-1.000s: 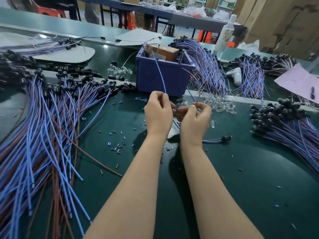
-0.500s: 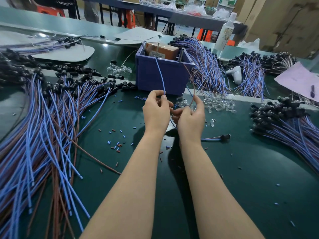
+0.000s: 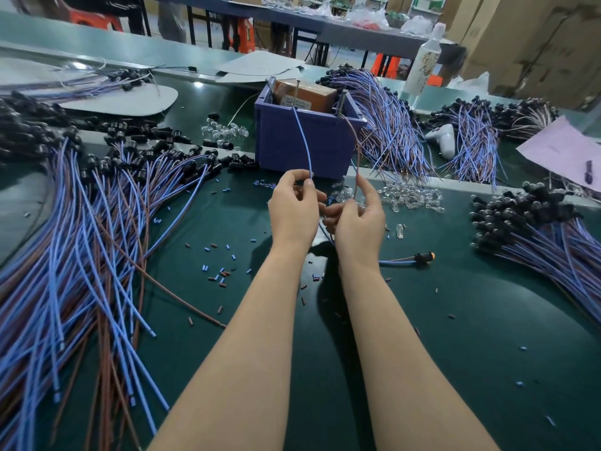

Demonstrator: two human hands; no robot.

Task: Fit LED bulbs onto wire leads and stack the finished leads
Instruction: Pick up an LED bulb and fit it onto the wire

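Wires (image 3: 304,143) pinched in left hand (image 3: 294,211) and right hand (image 3: 357,221) rise before bin (image 3: 279,148).

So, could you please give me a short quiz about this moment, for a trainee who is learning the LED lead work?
1. True or false: the person's left grip pinches the blue wire.
2. Choose one. The nearest pile of clear LED bulbs lies: A beside the left elbow; B just beyond the right grip; C under the forearms.
3. Short answer: what colour is the wire that the right grip holds?

Key: 1 true; 2 B; 3 brown, it is the brown wire.
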